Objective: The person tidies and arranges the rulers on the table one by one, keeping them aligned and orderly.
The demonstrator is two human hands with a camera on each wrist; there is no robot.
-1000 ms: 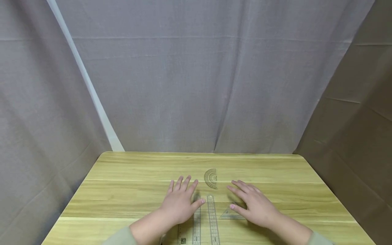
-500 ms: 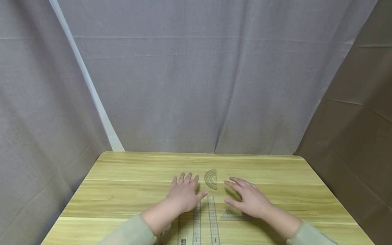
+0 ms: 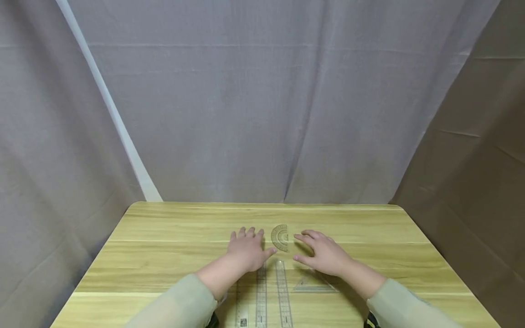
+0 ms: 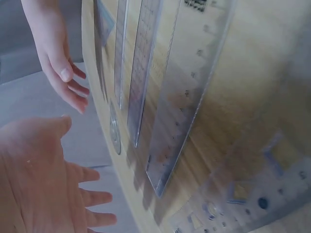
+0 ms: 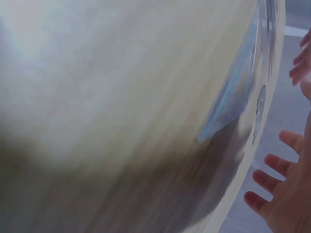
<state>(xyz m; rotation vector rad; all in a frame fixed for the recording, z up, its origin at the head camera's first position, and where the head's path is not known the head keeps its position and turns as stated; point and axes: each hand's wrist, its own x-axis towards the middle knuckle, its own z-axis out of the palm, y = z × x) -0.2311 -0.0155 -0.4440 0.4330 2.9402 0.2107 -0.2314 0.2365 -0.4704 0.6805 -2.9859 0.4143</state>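
A clear protractor (image 3: pixel 277 238) lies on the wooden table between both hands in the head view. My left hand (image 3: pixel 247 253), fingers spread, hovers just left of it over the far ends of clear rulers, holding nothing. On the other side is my right hand (image 3: pixel 328 256), thumb and fingers apart, also holding nothing. A clear straight ruler (image 3: pixel 283 291) lies near the middle, with another ruler (image 3: pixel 261 300) beside it. Below my right hand rests a clear set square (image 3: pixel 313 288). The left wrist view shows a slant-ended clear ruler (image 4: pixel 182 97) close up.
A clear stencil with cut-out shapes (image 4: pixel 238 199) lies at the lower right of the left wrist view. The wooden table (image 3: pixel 176 223) has rounded far corners. Grey curtains (image 3: pixel 213 114) hang behind it and at both sides.
Both hands have moved forward over the table, and toward the protractor. More of the set square shows as my right hand has shifted left and away from it. The measuring tools stay put.
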